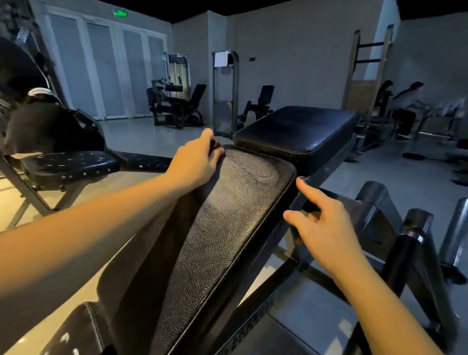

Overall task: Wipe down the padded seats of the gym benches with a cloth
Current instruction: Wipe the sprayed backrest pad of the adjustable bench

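Head view: long pad (229, 230) of a gym bench being wiped, task looks mid-way.
Left grip (197, 157) is at the pad's far left corner, fingers curled and pinching the dark cloth (151, 260), which lies along the pad's left side under the forearm. Right grip (327, 227) is just off the pad's right edge by the bench frame (330, 166), index and thumb out and other fingers tucked; too dark to tell if it holds anything. Progress: smear marks at the pad's far end suggest it is part-wiped. The seat pad (297, 127) just beyond it and the second bench (68, 164) well left of it look not yet done. Counts: 1 cloth, 2 grips, 2 benches close by, 2 pads on the near one, 2 seated people (408, 105) far right of the pad.
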